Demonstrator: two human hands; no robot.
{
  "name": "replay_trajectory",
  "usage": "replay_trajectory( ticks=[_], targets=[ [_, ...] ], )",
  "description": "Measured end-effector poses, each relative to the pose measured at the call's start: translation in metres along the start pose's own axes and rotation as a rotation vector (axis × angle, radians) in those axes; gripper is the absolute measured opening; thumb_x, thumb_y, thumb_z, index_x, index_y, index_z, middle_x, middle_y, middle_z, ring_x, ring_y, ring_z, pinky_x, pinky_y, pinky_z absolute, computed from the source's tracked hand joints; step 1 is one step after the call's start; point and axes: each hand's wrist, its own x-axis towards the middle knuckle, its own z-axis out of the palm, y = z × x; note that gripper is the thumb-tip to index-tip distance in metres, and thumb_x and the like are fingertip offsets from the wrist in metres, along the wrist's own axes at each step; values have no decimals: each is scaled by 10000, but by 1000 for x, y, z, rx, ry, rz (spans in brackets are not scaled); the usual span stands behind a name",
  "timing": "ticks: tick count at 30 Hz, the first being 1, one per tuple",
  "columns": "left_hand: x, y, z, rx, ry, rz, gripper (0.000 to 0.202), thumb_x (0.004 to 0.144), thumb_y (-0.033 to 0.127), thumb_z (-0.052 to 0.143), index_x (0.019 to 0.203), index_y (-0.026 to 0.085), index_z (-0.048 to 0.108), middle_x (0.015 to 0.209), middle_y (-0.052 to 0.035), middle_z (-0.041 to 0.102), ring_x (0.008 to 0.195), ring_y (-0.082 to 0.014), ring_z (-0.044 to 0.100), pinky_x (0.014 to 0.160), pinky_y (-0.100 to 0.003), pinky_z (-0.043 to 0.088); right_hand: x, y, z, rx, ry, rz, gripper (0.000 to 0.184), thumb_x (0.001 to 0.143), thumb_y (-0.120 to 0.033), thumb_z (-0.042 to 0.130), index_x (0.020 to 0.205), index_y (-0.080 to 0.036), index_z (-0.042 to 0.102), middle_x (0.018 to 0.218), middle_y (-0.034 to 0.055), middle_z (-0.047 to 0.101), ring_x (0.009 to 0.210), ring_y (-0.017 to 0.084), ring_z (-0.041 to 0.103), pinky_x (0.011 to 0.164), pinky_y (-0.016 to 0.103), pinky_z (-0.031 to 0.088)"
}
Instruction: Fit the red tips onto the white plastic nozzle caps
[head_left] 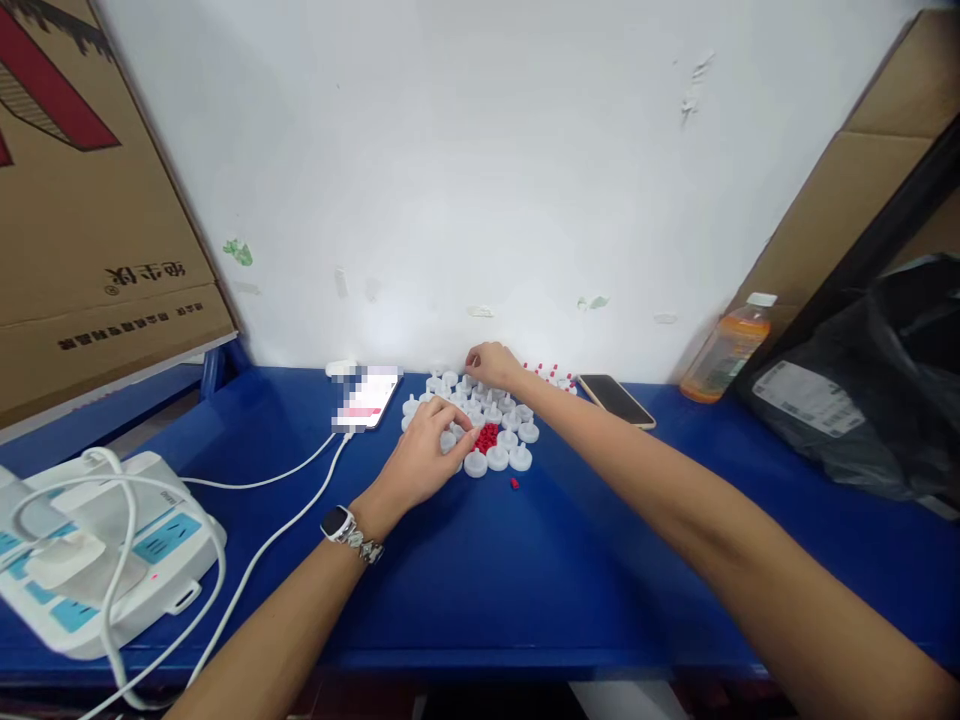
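On the blue table stands a cluster of white round caps with thin nozzles [520, 457]. A heap of small red tips [487, 437] lies among them. My left hand [437, 440] is at the left side of this heap, its thumb and fingers bent closely together over the caps; anything held there is too small to make out. Behind the cluster, my right hand [491, 364] reaches toward the wall with its fingers pinched over the rear caps, and what they grip is hidden. Farther right, a group of white caps wears red tips [553, 373].
One loose red tip [514, 483] lies in front of the cluster. Phones flank it, one charging [375, 398] at left and one dark [616, 401] at right. A power strip [176, 500] with cables, an orange drink bottle [726, 350] and a black bag [840, 380] stand farther out.
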Motion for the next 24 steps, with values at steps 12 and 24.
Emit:
replay_trajectory(
  ticks=[12,24],
  targets=[
    [-1,3,4,-32,21,17,208,959,408,512,949,223,606,1034,-45,573,1026,-219,548,827,-347,466,-22,16,-18,17,49,61,182,856,-235,538,913,-172,699,925,67,746,857,183,660,778,278,444],
    [-2,13,8,-5,191,115,413,953,398,551,1321,246,440,1216,-79,557,988,-195,579,854,-354,498,-147,-41,-31,1141,61,51,328,901,-501,516,766,-202,513,690,0,641,592,118,506,592,255,389]
  ],
)
